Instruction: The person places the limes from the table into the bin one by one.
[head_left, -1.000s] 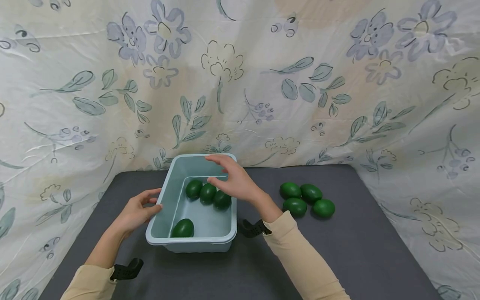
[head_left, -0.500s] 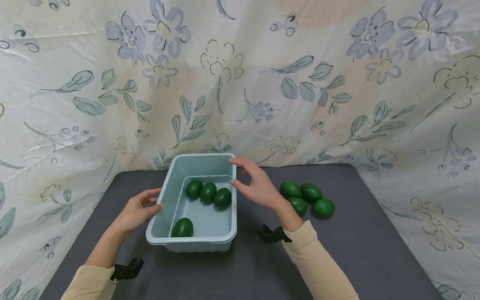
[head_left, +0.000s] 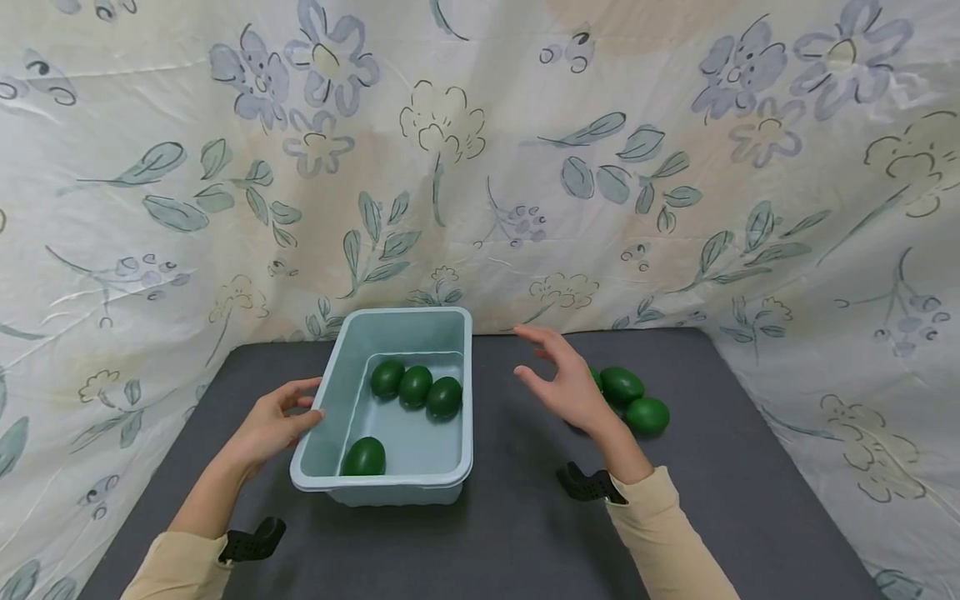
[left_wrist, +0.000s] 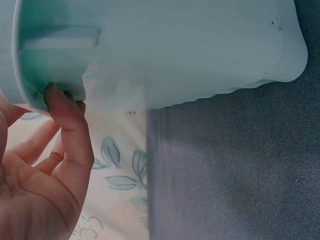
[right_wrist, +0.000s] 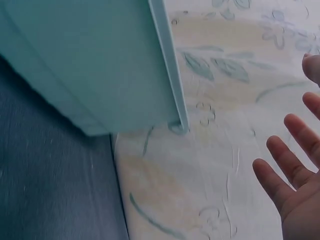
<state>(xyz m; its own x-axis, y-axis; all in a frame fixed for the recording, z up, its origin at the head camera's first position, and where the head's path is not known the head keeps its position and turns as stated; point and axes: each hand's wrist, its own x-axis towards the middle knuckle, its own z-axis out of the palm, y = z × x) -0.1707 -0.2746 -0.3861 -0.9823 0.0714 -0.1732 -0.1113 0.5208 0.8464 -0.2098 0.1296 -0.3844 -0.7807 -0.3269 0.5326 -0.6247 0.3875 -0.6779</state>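
A pale blue plastic bin (head_left: 381, 482) stands on the dark table. My left hand (head_left: 267, 427) grips its left rim, with the thumb over the edge; the left wrist view shows the curled fingers (left_wrist: 72, 125) under the lip. Inside lie three dark green avocados in a slanting row, the middle avocado (head_left: 415, 387) among them, and a single avocado (head_left: 364, 457) near the front wall. My right hand (head_left: 573, 392) hovers right of the bin, fingers spread and holding nothing. Beyond it sit more avocados, a front right one (head_left: 647, 416) in full view and others partly hidden by the hand.
A floral cloth (head_left: 480, 167) hangs behind and at both sides of the dark table (head_left: 517, 517). The bin's far end stands close to the cloth. Each wrist wears a black strap, the left strap (head_left: 253, 540) near the bin's front left.
My right hand has moved right, from above the bin to beside the loose avocados, which it now partly covers. My left hand and the bin have stayed put.
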